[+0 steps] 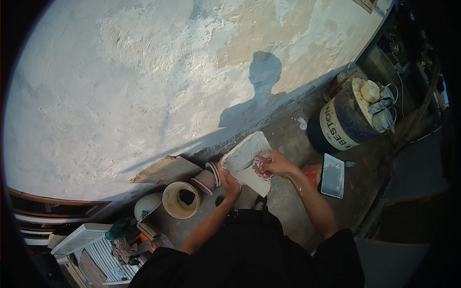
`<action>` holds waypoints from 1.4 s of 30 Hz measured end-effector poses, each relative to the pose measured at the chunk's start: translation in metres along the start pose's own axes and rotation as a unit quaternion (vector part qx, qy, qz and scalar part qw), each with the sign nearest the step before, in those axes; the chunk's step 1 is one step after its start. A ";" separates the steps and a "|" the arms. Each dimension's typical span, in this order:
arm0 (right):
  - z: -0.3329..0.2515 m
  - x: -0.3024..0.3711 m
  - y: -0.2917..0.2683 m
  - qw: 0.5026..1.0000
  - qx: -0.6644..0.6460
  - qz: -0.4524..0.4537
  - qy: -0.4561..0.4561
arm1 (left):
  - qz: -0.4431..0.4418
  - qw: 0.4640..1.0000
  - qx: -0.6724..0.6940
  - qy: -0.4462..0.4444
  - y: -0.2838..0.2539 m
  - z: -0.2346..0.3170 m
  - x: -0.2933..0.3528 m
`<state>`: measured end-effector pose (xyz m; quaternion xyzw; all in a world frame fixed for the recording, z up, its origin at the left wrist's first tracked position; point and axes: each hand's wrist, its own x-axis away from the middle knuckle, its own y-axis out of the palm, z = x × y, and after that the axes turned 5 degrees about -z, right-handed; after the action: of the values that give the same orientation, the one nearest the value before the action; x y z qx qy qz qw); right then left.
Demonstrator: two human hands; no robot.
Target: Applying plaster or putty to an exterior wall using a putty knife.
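Note:
My left hand [230,183] grips the left edge of a pale, roughly rectangular board or shallow tray [244,152], crusted with white plaster-like material and held tilted in front of my body. Closed around a red lump smeared with white [261,168], my right hand [280,164] presses it against or just over the board's right side. Whether the lump is a sponge, a cloth or a tool grip, I cannot tell. White smears mark my right forearm.
A patchy white plastered wall [158,91] rises ahead. A dark drum with a pale band [336,120] stands right, cans on top. Beside it, a grey rectangular panel [333,176] leans near a red container [313,174]. A cream bucket [168,207] and a white slatted rack [103,249] are left.

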<state>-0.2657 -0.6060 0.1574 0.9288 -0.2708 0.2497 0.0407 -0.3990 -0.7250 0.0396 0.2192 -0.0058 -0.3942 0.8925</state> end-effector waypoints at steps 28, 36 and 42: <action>-0.019 0.051 -0.035 0.830 0.443 0.242 -0.236 | -0.019 0.977 0.145 -0.158 0.027 0.001 0.008; -0.006 0.068 -0.024 0.813 0.472 0.254 -0.228 | -0.047 0.995 0.027 -0.089 0.033 -0.001 0.013; -0.022 0.067 -0.036 0.746 0.561 0.302 -0.192 | -0.084 0.995 -0.030 -0.041 0.052 0.015 0.011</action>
<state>-0.2074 -0.6033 0.2112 0.6824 -0.3504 0.1718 -0.6181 -0.3575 -0.7078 0.0719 0.1753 -0.0119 -0.4767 0.8613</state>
